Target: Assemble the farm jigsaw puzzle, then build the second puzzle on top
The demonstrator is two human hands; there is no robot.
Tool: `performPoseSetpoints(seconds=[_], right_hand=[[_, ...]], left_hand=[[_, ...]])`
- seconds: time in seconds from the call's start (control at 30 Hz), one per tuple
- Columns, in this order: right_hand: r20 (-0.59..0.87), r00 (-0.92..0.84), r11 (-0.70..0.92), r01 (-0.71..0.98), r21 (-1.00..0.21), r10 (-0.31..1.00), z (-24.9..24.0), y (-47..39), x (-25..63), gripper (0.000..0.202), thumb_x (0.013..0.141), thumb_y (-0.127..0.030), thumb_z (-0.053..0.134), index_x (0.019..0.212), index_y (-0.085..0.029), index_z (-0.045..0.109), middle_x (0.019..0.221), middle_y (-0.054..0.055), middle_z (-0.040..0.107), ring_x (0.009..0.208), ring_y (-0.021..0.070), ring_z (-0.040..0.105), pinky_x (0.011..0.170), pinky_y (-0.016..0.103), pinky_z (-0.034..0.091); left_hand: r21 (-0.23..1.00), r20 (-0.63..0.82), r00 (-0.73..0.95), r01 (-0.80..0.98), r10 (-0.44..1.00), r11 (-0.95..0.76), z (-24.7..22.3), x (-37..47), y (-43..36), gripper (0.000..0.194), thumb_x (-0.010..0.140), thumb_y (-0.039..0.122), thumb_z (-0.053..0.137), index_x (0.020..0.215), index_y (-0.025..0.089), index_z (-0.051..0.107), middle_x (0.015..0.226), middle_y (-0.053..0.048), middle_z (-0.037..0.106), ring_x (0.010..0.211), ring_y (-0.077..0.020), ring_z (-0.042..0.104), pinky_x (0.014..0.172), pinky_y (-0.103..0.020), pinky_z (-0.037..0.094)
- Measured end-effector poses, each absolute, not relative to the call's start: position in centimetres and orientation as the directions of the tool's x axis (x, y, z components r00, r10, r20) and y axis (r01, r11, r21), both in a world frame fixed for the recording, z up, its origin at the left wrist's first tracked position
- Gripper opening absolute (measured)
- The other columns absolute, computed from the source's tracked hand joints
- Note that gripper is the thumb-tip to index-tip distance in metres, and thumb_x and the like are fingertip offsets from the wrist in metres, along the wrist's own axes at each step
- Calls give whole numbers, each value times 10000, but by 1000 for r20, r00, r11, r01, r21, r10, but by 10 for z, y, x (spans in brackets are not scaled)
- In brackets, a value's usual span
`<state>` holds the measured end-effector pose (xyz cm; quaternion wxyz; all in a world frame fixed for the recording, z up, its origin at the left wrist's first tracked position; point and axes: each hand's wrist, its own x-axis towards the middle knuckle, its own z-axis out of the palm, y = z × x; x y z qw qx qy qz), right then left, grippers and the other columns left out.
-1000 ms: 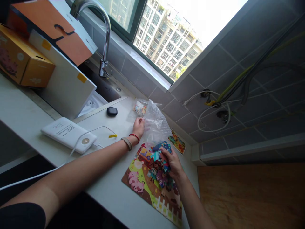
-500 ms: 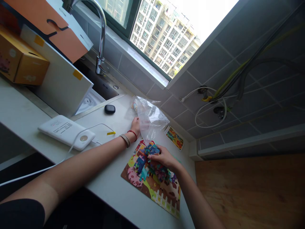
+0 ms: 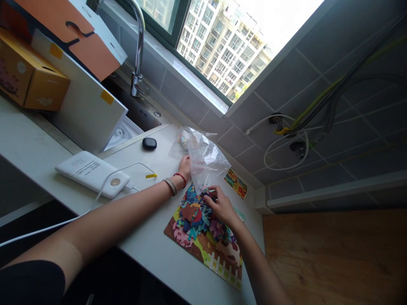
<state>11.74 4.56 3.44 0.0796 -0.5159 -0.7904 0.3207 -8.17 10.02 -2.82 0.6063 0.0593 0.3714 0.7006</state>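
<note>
My left hand point(image 3: 185, 166) is closed on the edge of a clear plastic bag point(image 3: 206, 156) above the white counter. The bag's mouth points down at a heap of colourful puzzle pieces point(image 3: 193, 212). That heap lies on a bright farm-picture board point(image 3: 203, 254) with a white fence printed on it. My right hand point(image 3: 221, 206) is at the bag's mouth, over the upper right of the heap, with thumb and fingers bent round some pieces; exactly what they grip is partly hidden.
Beside the bag lie a small picture card point(image 3: 235, 184) and a black case point(image 3: 149, 144). A white power bank point(image 3: 92, 173) with a cable is at the left. Boxes point(image 3: 47, 89) stand by the sink point(image 3: 140, 112); a tiled wall rises behind.
More pieces now lie heaped on the board. My right hand has moved slightly up toward the bag's mouth, and the bundle that was under its fingers has spread out. The view has shifted slightly.
</note>
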Motion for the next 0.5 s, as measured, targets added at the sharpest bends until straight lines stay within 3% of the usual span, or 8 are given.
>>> performPoseSetpoints(seconds=[0.23,0.33,0.4,0.5], right_hand=[[-68,-466,363,764,-533,882,36,44,134,287,947,-424,549,1076,-214,696,1145,129,738,1105,296,687,992,466,520],[-45,-398,267,692,-671,916,46,44,135,398,934,-490,607,1208,-212,687,1278,154,711,1201,316,668,998,485,548],[-75,-345,147,572,-807,936,52,42,129,586,852,-534,736,1336,-224,617,1378,160,665,1223,314,671,961,456,589],[-182,-264,-81,352,-932,947,58,39,115,896,743,-533,865,1497,-281,452,1407,138,650,1075,269,741,792,378,658]], left_hand=[[629,-350,-272,-777,896,10,-30,-80,102,327,818,263,727,1021,218,475,688,42,642,573,-232,748,575,-327,610],[669,-321,-284,-744,903,4,-30,-78,100,331,831,299,745,995,222,468,707,38,660,535,-187,712,561,-302,593],[706,-286,-278,-708,917,6,-30,-75,98,318,853,345,735,979,224,470,724,27,678,529,-170,693,557,-295,583],[783,-205,-236,-621,950,15,-31,-67,94,268,879,395,699,925,217,505,673,29,661,514,-159,651,532,-277,546]])
